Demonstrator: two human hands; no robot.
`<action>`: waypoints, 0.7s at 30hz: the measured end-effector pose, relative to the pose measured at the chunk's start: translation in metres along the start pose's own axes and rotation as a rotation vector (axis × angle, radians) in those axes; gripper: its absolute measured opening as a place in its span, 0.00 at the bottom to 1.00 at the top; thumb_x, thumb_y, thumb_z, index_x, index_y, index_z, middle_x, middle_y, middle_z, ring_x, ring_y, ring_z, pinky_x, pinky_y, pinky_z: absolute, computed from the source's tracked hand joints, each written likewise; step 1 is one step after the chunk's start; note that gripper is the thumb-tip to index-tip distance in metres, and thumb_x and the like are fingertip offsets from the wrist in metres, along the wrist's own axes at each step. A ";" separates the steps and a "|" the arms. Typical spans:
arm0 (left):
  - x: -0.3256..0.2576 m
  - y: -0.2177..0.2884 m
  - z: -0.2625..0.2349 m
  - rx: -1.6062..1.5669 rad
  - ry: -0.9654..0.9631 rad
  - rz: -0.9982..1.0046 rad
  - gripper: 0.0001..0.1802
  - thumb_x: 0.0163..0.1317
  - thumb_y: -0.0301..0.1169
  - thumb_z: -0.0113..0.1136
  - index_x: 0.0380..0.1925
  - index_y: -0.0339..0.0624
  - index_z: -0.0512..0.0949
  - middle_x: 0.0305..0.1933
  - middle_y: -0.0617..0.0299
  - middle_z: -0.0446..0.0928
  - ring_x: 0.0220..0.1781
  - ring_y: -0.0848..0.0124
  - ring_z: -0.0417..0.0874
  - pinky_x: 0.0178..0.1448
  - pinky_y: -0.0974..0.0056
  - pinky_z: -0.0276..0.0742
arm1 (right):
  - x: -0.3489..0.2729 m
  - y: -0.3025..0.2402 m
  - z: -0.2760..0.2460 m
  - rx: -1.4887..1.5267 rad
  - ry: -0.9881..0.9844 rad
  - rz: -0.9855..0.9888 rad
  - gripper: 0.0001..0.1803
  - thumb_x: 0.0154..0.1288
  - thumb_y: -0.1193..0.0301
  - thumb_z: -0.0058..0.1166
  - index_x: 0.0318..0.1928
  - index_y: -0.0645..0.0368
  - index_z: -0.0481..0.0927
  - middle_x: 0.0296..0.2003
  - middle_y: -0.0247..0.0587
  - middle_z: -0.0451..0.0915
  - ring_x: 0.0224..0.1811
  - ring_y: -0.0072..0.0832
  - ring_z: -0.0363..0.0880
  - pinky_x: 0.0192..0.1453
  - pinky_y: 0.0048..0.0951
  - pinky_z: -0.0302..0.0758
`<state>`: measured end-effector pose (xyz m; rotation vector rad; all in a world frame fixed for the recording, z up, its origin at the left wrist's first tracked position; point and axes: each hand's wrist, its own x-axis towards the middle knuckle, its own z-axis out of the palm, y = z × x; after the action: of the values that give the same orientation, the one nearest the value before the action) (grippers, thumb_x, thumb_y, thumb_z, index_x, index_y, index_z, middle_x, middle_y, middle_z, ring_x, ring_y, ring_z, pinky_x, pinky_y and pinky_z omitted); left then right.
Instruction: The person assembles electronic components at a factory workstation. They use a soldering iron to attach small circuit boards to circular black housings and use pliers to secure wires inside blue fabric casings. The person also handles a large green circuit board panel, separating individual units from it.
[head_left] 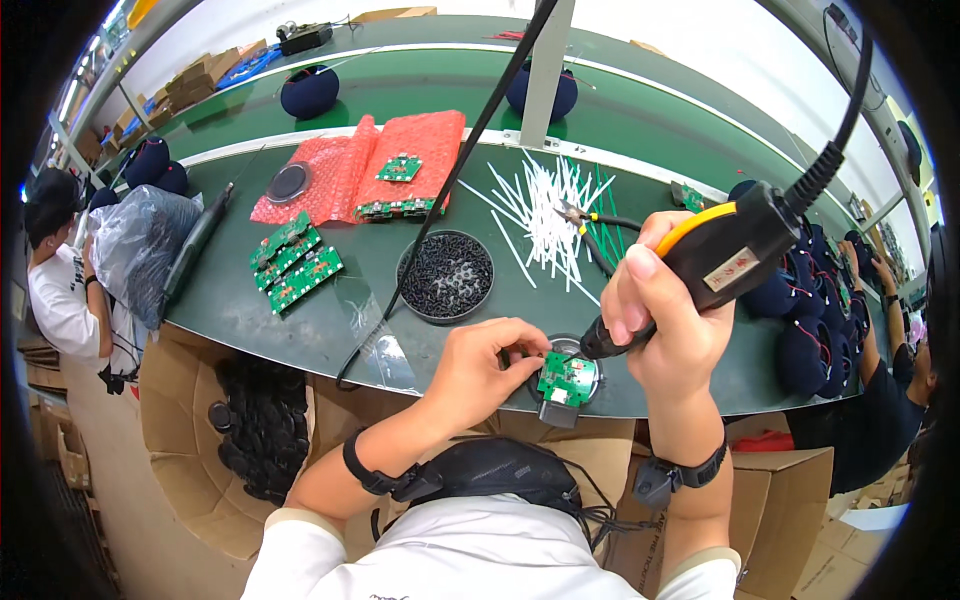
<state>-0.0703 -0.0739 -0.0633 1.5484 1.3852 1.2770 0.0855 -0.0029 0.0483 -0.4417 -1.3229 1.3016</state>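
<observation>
In my right hand (670,325) is a black and yellow electric screwdriver (735,250), its cord running up and its tip angled down at the top edge of a green circuit board (567,380). The board lies over a round dark part (597,372) near the table's front edge, with a dark block sticking out below it. My left hand (470,370) is closed in a pinch at the board's left edge, thumb and forefinger touching it. Beyond it stands a round dish (491,280) of small black screws. Cutting pliers (590,222) lie on white sticks (545,215) beyond my right hand.
Green boards (305,280) and red bubble wrap (340,165) occupy the left of the table (290,345). A black cable (470,140) crosses in front. Dark blue round pouches (805,345) crowd the right. Open cartons (185,440) stand below; co-workers (70,290) sit both sides.
</observation>
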 end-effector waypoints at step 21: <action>0.005 0.004 0.008 0.135 -0.016 0.104 0.14 0.52 0.21 0.77 0.41 0.43 0.89 0.35 0.59 0.87 0.35 0.64 0.84 0.40 0.61 0.81 | -0.009 0.016 0.007 -0.003 0.062 -0.034 0.10 0.71 0.79 0.60 0.47 0.65 0.72 0.21 0.34 0.71 0.15 0.19 0.66 0.19 0.24 0.68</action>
<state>-0.0614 -0.0689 -0.0604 1.7380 1.4227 1.2513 0.0752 -0.0089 0.0331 -0.4569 -1.2751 1.2487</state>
